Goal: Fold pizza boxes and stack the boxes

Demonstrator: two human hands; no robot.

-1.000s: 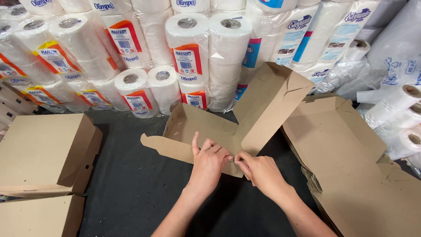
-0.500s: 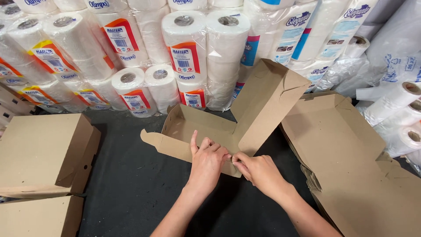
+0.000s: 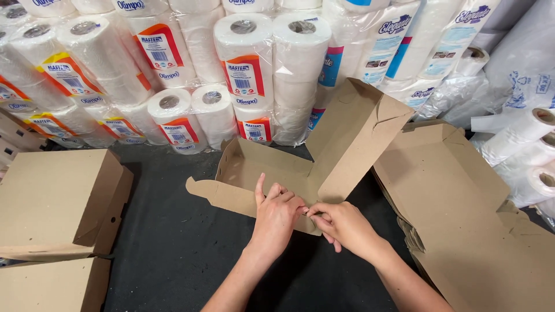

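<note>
At the left edge of the frame, two closed brown cardboard boxes [image 3: 58, 202] sit stacked on a dark, matte table surface [image 3: 173, 254]. Across the top, plastic-wrapped packs of white paper rolls [image 3: 243, 69] form a wall. In the centre lies a half-folded cardboard box blank [image 3: 277, 167], smooth and tan, its lid flap tilted up to the right, nothing inside it. The left hand [image 3: 277, 216] and right hand [image 3: 341, 225] meet, fingertips together, pinching the blank's near front edge. At the right lies a pile of flat cardboard blanks [image 3: 462, 202].
</note>
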